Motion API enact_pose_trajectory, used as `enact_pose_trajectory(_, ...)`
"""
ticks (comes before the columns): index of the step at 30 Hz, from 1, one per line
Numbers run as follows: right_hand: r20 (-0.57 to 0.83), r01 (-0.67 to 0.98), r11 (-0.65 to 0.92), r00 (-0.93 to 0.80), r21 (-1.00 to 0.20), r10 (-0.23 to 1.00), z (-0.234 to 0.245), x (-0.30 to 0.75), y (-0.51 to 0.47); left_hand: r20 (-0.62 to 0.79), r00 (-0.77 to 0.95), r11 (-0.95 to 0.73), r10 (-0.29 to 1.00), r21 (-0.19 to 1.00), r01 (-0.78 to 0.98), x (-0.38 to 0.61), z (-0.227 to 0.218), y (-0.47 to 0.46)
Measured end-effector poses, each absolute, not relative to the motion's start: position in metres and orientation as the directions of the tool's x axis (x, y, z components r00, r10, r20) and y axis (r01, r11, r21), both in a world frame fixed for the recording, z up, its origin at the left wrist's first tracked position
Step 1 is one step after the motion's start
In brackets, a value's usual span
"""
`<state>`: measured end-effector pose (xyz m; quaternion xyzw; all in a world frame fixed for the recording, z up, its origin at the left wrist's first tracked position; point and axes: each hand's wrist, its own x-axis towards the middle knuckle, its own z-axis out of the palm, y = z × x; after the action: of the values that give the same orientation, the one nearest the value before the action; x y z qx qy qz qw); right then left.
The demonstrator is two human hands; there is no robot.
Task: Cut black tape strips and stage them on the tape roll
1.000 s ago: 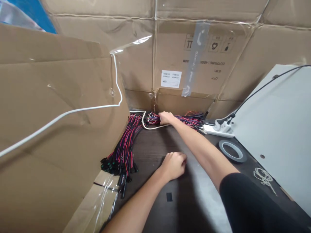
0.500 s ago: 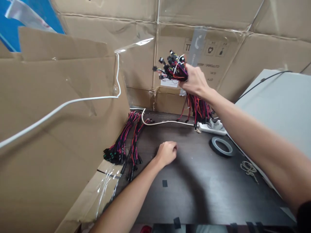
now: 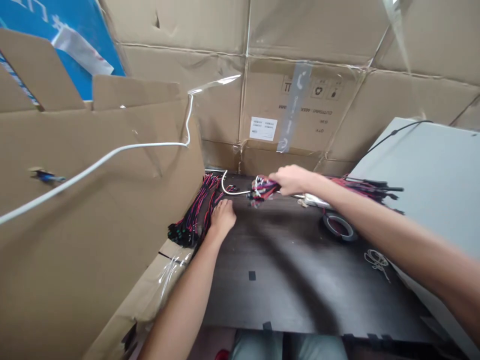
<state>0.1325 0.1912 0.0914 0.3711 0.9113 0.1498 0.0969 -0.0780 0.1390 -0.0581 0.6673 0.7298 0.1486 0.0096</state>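
Note:
My right hand point(image 3: 294, 180) is closed around a thick bundle of wire harnesses point(image 3: 264, 189), red, black and purple with small connectors. The bundle lies nearly level just above the back of the table, its long tails point(image 3: 369, 190) reaching right past my forearm. My left hand point(image 3: 223, 219) rests with curled fingers at a smaller bundle of wire harnesses point(image 3: 207, 217) on the table's left side. Its fingertips are hidden, so I cannot tell whether they grip those wires. Beside it, against the cardboard, lies another harness bundle point(image 3: 195, 207) with black and green connector ends.
A white cable point(image 3: 234, 192) runs along the back to a partly hidden power strip point(image 3: 313, 201). A tape roll point(image 3: 339, 226) and a coiled cord point(image 3: 377, 260) lie on the dark table point(image 3: 285, 295). Cardboard walls point(image 3: 93, 210) stand left and behind; a pale panel point(image 3: 431, 175) stands right.
My right hand has brought the harness bundle down from in front of the back cardboard, and its tails now swing out rightward. My left hand has moved left and back to the smaller bundle.

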Motion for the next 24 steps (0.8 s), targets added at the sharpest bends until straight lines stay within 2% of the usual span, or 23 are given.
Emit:
enact_pose_trajectory(3,-0.208,0.567,0.787,-0.762,0.242,0.613,0.04,0.122,0.193,0.182,-0.182,0.139,0.966,0.226,0.964,-0.094,-0.064,0.146)
enact_pose_trajectory(8,-0.198,0.559,0.811,-0.787,0.173,0.584,-0.001,0.099,0.208,0.153,-0.348,0.289,0.925,0.311,0.905,-0.113,-0.07,0.156)
enact_pose_trajectory(12,-0.166,0.633,0.761,-0.743,0.141,0.649,-0.006,0.079,0.231,0.131,-0.331,0.273,0.935,0.33,0.904,-0.119,-0.072,0.16)
enact_pose_trajectory(17,-0.197,0.724,0.683,-0.659,0.095,0.726,-0.01,0.069,0.255,0.108,-0.307,0.246,0.945,0.382,0.891,-0.122,-0.072,0.162)
enact_pose_trajectory(24,-0.13,0.763,0.637,-0.625,0.11,0.77,0.005,0.075,0.241,0.137,-0.259,0.172,0.956,0.455,0.874,-0.126,-0.069,0.164)
